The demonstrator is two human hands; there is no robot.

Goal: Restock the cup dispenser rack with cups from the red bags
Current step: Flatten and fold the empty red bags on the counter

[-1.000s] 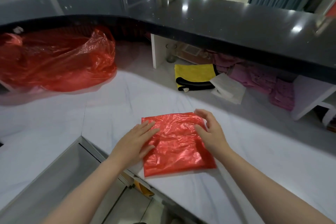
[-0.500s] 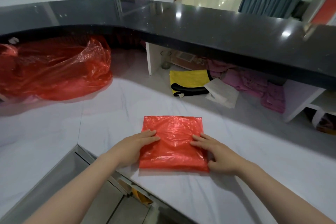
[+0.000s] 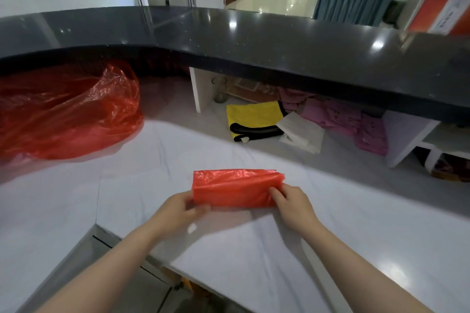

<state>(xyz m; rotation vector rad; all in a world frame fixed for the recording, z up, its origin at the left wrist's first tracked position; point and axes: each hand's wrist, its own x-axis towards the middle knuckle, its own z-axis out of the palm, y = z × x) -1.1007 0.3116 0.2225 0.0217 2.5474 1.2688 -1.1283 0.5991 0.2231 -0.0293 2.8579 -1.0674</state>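
Note:
A flattened red plastic bag [image 3: 235,187] lies folded into a narrow strip on the white marble counter [image 3: 254,249], its near half doubled over. My left hand [image 3: 181,208] pinches its left end between thumb and fingers. My right hand [image 3: 290,201] pinches the right end the same way. A large crumpled red bag [image 3: 63,112] sits at the far left under the dark counter top. No cups and no dispenser rack are in view.
A black raised counter top [image 3: 254,40] curves across the back. Beneath it lie a yellow and black cloth [image 3: 254,117], a white folded cloth [image 3: 302,132], pink cloths [image 3: 351,119] and a glass jar [image 3: 220,90]. A metal edge [image 3: 84,249] drops off at lower left.
The flat square bag has been folded in half away from me into a narrow strip. Both hands went from pressing flat on it to pinching its ends. The camera tilted up.

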